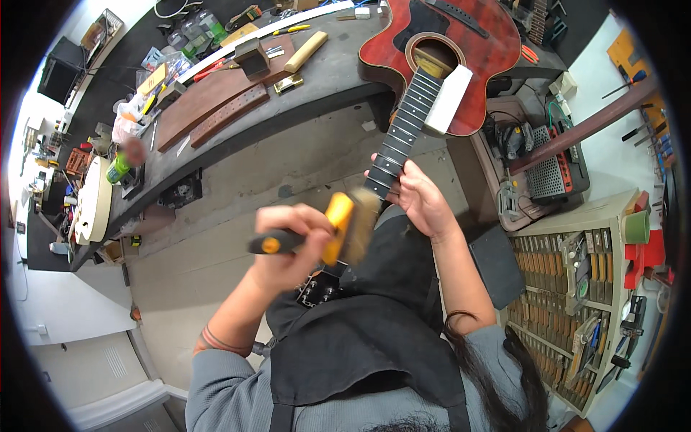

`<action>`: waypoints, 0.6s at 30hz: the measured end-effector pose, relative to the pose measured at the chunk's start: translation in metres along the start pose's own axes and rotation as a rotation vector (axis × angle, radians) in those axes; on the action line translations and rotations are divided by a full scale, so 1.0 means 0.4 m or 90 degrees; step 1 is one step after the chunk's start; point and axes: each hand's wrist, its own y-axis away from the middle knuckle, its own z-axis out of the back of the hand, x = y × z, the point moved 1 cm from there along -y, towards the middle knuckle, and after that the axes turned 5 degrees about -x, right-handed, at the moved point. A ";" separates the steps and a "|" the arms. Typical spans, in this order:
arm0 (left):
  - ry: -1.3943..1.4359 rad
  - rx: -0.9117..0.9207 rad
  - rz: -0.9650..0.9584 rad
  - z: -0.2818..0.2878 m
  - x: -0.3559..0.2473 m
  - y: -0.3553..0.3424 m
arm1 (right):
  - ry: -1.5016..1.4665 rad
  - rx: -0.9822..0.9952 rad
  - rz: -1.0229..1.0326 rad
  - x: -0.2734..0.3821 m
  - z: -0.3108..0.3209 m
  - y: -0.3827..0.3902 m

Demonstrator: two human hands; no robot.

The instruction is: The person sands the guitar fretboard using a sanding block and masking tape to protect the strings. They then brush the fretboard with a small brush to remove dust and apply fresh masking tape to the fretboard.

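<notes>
A red acoustic guitar (497,65) lies with its body on the bench and its neck (404,129) slanting down to my lap. No strings show over the fretboard. My left hand (288,241) is closed round the black handle of a yellow brush (338,216). Its bristles, smeared by motion, are over the lower fretboard; whether they touch it I cannot tell. From beneath, my right hand (423,198) grips the neck, with fingertips showing at its far side. A white sheet or block (450,99) rests beside the fretboard's upper end. Tuning pegs (313,291) show near my apron.
The dark workbench (317,90) curves across the back, carrying brown wooden boards (209,108), a wood-handled tool (306,52) and bottles (209,25). A cream guitar body (92,198) stands at far left. On the right are a tool rack (561,266) and a red-fronted machine (554,169).
</notes>
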 end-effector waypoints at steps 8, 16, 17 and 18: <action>-0.116 0.020 -0.036 0.096 -0.023 0.094 | 0.071 -0.013 -0.011 0.018 -0.015 0.000; -0.413 0.273 -0.146 0.111 -0.090 0.066 | 0.098 -0.036 -0.019 0.018 -0.023 0.003; -0.255 0.228 -0.069 0.087 -0.083 0.103 | 0.097 -0.031 -0.020 0.015 -0.029 -0.002; -0.092 0.186 0.007 0.064 -0.075 0.118 | 0.096 -0.033 -0.019 0.010 -0.028 -0.005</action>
